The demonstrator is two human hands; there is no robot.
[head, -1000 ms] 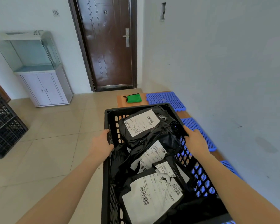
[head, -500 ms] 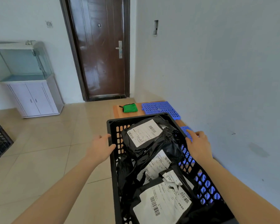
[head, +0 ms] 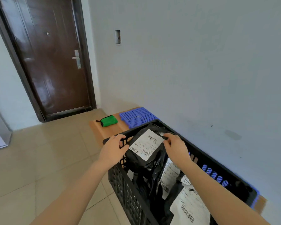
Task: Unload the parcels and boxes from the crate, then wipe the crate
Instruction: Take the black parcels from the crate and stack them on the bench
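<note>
left hand (head: 113,149) and right hand (head: 177,147) pinch top parcel (head: 146,146) between them, over crate (head: 128,192).

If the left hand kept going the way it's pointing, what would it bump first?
Probably the top parcel, right beside the left hand inside the crate; whether they already touch is unclear.

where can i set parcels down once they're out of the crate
Free: the blue grid mat beyond the crate's far end; the bare wooden board strip between the green pouch and the crate; the tiled floor left of the crate. Crowded: inside the crate, packed with parcels, left hand and right hand at the top parcel.
</note>
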